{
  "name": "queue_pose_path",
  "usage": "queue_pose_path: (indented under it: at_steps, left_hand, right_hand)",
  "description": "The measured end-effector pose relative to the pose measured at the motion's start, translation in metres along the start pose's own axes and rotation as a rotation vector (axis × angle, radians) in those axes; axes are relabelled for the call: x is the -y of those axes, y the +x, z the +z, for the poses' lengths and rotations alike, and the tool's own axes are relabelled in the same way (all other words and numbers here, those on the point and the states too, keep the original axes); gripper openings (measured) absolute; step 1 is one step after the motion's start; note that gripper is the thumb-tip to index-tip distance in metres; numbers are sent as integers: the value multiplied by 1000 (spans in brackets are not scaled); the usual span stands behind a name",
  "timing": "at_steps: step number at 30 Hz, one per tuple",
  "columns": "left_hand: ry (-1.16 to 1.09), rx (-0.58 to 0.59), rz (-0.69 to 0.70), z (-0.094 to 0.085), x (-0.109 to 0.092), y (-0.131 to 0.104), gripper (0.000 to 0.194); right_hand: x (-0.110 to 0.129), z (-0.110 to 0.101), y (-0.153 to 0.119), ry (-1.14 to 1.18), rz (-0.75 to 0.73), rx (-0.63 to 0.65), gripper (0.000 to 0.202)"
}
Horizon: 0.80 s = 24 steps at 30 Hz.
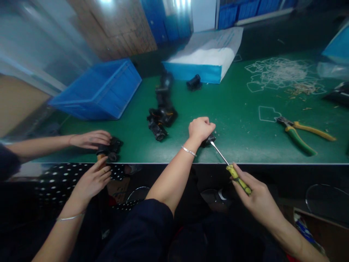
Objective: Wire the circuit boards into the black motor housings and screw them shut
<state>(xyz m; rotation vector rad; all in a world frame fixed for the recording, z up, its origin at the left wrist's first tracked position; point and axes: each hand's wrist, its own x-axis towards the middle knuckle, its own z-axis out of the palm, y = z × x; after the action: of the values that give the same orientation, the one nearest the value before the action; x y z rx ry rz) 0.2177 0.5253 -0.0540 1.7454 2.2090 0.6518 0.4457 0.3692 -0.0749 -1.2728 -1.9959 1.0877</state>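
Observation:
My left hand [201, 129] is closed over a small black part [209, 139] near the front edge of the green table. Most of that part is hidden under my fingers. In my right hand [255, 193] is a screwdriver [238, 179] with a yellow-green handle, gripped between thumb and fingers. Its metal shaft slants up to the left, and the tip meets or nearly meets the black part. Whether they touch I cannot tell. Several similar black parts [159, 125] lie in a cluster to the left of my left hand.
A co-worker's hands [94, 178] work on a black piece at left. Behind stand a blue crate [109, 91] and a blue-and-white box [193, 72], with one black part [194, 83] before it. Cutting pliers [300, 136] and a heap of wire frames [283, 72] lie right.

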Motion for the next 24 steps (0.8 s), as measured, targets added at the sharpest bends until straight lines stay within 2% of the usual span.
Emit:
queue_pose_path:
  at_steps: [7, 10, 12, 13, 18, 20, 22, 24]
  left_hand:
    - [12, 2, -16, -1, -3, 0, 15]
    - [11, -8, -15, 0, -2, 1, 14]
    - [3, -15, -15, 1, -1, 1, 14]
    - [-3, -19, -14, 1, -1, 1, 14]
    - [-30, -34, 2, 3, 2, 1, 16]
    - [-33, -40, 5, 3, 2, 1, 16]
    - [-30, -44, 6, 3, 2, 1, 16]
    - [-21, -38, 6, 2, 2, 0, 16]
  right_hand:
    - [-1, -36, 8, -728, -161, 59, 58]
    - [8, -43, 8, -764, -162, 50, 56]
    - [14, -44, 8, -573, -77, 32, 53]
    - [17, -44, 7, -406, -5, 35, 52]
    - [17, -42, -2, 776, 407, 85, 52]
    - [13, -35, -7, 1116, 506, 57, 46]
    - [11, -27, -10, 1276, 603, 92, 41]
    - [13, -19, -10, 1282, 679, 158, 39]
